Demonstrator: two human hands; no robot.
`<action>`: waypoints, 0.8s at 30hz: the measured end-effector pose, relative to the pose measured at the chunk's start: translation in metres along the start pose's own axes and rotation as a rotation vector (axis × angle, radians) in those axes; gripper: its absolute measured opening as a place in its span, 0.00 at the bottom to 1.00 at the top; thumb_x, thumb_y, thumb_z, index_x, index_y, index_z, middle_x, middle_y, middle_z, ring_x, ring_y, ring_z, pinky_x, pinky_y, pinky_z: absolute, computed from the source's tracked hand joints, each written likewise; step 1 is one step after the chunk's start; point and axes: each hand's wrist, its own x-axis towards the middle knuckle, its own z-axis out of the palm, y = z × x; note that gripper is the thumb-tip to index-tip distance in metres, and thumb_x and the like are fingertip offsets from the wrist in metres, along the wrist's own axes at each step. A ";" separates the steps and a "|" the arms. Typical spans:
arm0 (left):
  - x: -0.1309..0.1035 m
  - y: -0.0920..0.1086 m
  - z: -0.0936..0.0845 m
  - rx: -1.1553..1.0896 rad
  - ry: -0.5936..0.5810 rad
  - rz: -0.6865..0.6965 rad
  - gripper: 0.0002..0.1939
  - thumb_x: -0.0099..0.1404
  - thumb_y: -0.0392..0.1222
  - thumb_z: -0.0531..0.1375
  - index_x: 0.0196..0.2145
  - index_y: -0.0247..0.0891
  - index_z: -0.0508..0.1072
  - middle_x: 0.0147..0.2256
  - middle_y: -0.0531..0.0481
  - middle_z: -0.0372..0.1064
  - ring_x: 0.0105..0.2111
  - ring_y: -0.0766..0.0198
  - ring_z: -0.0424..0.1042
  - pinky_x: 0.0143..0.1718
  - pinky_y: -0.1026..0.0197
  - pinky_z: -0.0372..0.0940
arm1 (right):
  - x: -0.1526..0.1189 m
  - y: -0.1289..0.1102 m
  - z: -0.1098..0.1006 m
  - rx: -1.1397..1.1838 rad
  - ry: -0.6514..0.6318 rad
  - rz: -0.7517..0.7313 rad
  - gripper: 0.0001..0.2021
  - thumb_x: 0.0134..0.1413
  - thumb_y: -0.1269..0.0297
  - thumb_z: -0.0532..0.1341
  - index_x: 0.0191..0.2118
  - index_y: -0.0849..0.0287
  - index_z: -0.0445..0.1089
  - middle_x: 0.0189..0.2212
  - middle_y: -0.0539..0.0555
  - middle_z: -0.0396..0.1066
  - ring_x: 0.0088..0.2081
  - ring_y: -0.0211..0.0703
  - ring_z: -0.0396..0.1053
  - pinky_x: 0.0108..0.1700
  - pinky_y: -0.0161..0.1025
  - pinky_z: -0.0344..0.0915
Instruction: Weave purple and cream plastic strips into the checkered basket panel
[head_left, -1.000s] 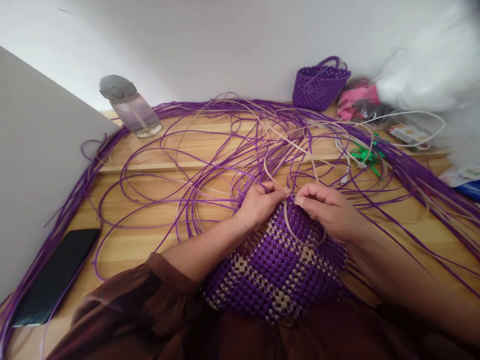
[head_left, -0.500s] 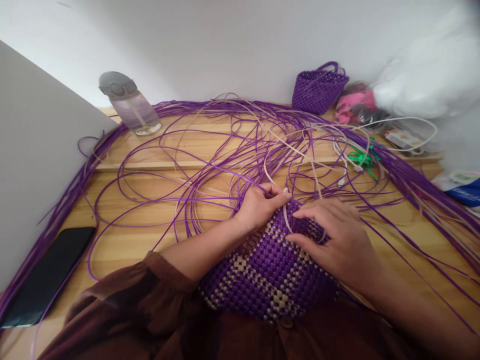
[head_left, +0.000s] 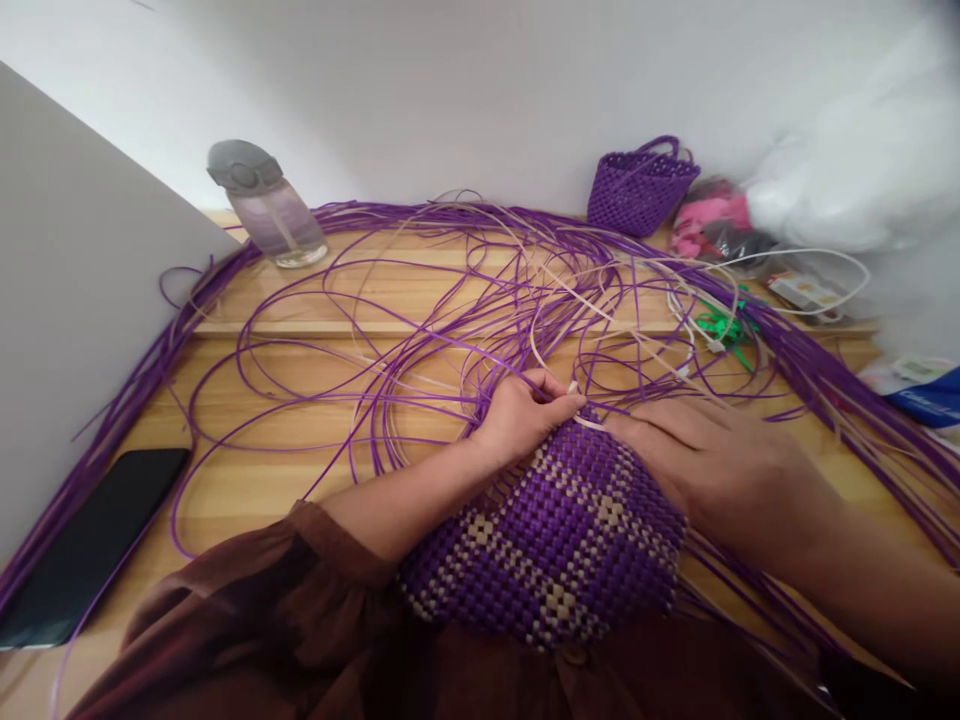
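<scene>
From where I stand, the woven piece (head_left: 555,520), purple with a pale checked pattern, sits close against the person's brown clothing (head_left: 352,650) at the near side of the table (head_left: 255,495). Take it as the centre of a clock, with twelve toward the wall (head_left: 420,100).

The left hand (head_left: 521,420) is at eleven, thumb and forefinger pinched on the piece's top edge, where a pale strand (head_left: 589,423) comes out. The right hand (head_left: 705,460) is at two, fingers folded over that strand — its thumb is mostly hidden, but the strand runs short and nearly straight into its grasp.

I'd judge the step in hand to be snugging this one strand into the weave at the rim. Such a move calls for a steady pinch on the left and an even pull on the right, away toward three, without letting the stitch twist or the neighbouring strands ride up — snagging on the loose ones looks the likeliest trouble.

Those loose purple strands (head_left: 420,330) loop from nine round to one, with a small purple basket (head_left: 637,195) beyond, just past twelve. A bottle (head_left: 274,215) stands toward ten or eleven, and a phone (head_left: 97,545) lies at nine.
</scene>
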 end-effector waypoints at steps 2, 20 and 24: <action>0.001 0.000 -0.001 -0.008 -0.004 0.016 0.15 0.55 0.46 0.69 0.26 0.34 0.70 0.23 0.56 0.67 0.23 0.72 0.63 0.28 0.66 0.58 | 0.011 -0.002 -0.005 0.140 -0.108 0.017 0.12 0.64 0.69 0.54 0.31 0.56 0.71 0.28 0.53 0.71 0.29 0.44 0.68 0.33 0.42 0.61; -0.006 0.009 0.001 -0.219 -0.017 -0.125 0.16 0.53 0.48 0.70 0.25 0.35 0.70 0.20 0.58 0.62 0.18 0.75 0.55 0.23 0.66 0.50 | 0.070 0.053 0.013 0.403 -0.315 0.220 0.10 0.58 0.66 0.58 0.30 0.56 0.77 0.28 0.49 0.75 0.31 0.39 0.69 0.35 0.37 0.56; -0.006 0.009 0.002 -0.223 -0.005 -0.138 0.12 0.50 0.42 0.69 0.25 0.35 0.71 0.20 0.58 0.64 0.20 0.74 0.58 0.24 0.65 0.52 | 0.073 0.061 0.019 0.418 -0.316 0.187 0.12 0.61 0.65 0.57 0.34 0.56 0.78 0.31 0.50 0.77 0.33 0.41 0.71 0.38 0.38 0.59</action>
